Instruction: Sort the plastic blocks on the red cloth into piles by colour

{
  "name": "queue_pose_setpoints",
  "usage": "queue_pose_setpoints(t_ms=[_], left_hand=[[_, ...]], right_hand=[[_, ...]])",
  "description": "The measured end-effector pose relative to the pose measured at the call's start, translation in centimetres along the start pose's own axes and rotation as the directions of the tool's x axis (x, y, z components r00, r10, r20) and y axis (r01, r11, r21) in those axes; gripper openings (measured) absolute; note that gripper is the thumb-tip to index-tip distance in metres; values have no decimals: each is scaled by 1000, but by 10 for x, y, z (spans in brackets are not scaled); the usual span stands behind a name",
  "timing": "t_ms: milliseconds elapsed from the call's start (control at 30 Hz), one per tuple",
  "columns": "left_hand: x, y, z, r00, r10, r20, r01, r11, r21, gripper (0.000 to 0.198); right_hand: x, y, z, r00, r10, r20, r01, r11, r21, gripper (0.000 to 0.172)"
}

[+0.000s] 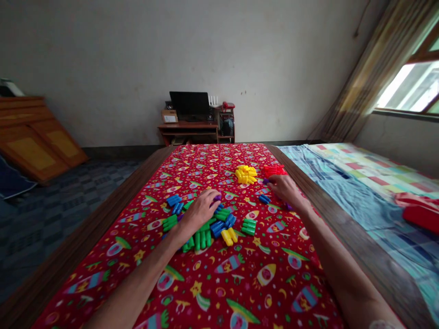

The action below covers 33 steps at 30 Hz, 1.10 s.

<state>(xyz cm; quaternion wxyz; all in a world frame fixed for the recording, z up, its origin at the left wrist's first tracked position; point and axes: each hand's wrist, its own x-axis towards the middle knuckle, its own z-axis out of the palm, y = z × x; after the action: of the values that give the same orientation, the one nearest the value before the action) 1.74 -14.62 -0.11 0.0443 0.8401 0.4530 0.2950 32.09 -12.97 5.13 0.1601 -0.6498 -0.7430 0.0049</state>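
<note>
A long table carries a red cloth [219,274] printed with rockets. My left hand [199,211] lies on a mixed pile of green, blue and yellow plastic blocks [210,228], fingers curled round a small purple piece [217,198]. My right hand [285,188] reaches further out, fingers closed on a purple piece [265,181] beside a group of red blocks [273,170]. A heap of yellow blocks [246,174] sits just left of the red ones. A small blue block [264,198] lies near my right wrist.
The table's wooden edge [346,228] runs along the right, beside a bed with a blue patterned sheet [356,192] and a red object [420,214]. A desk with a monitor [190,106] stands at the far wall. A wooden cabinet [34,141] is at left.
</note>
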Motion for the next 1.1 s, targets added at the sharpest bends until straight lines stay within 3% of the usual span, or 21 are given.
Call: queue_pose_setpoints(t_ms=[100, 167, 300, 500, 600, 767, 900, 1000, 1100], left_hand=[[-4, -18, 8, 998, -10, 58, 7, 999, 52, 36], [-6, -27, 13, 992, -34, 122, 26, 997, 72, 39], [-6, -33, 17, 986, -53, 159, 44, 997, 61, 35], [-2, -34, 15, 977, -157, 144, 161, 987, -17, 21], [-3, -36, 11, 965, -207, 164, 210, 978, -6, 28], [1, -32, 1, 937, -334, 99, 334, 942, 17, 35], [8, -16, -6, 925, -379, 2, 361, 879, -310, 24], [8, 6, -6, 923, -372, -99, 275, 818, -505, 23], [4, 33, -4, 934, -314, -169, 191, 840, -508, 24]], right_hand=[[1, 28, -11, 974, 224, 17, -216, 955, -205, 27], [1, 38, -11, 962, 268, 52, -247, 936, -252, 29], [-1, 43, -5, 960, 249, 124, -212, 943, -257, 29], [-3, 16, -6, 993, 110, 35, -101, 973, -208, 31], [-6, -7, -1, 997, -70, 44, 75, 991, -107, 30], [-17, -36, 22, 939, -337, 69, 333, 941, 58, 26], [-31, -53, 39, 871, -473, -130, 490, 822, 290, 27], [-38, -72, 47, 870, -489, -61, 439, 712, 548, 38], [-40, -89, 52, 874, -473, 111, 227, 600, 767, 41]])
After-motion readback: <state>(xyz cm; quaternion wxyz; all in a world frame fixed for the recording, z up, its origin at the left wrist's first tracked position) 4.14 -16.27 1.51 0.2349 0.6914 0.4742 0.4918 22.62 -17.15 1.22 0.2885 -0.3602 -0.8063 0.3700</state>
